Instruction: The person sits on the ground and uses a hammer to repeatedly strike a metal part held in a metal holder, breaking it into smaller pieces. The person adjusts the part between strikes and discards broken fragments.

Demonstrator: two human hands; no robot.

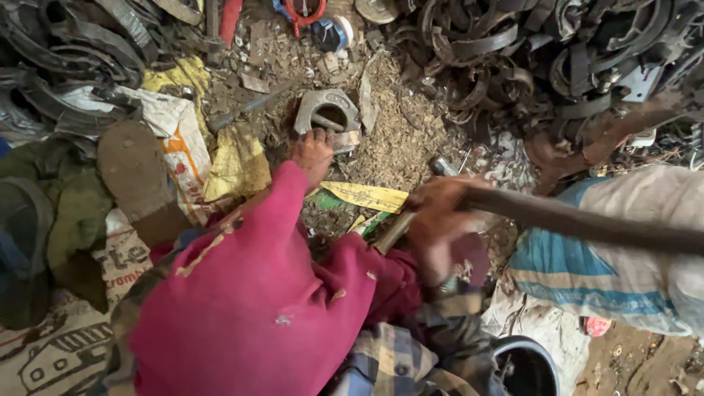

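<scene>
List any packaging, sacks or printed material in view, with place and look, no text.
Printed sack: lower left, flat on the ground, white with black drawing and lettering.
White sack: left of centre, crumpled, orange markings.
Woven sack: right, bulging, grey-white with blue bands.
Yellow wrapper: centre, flat strip.
</scene>
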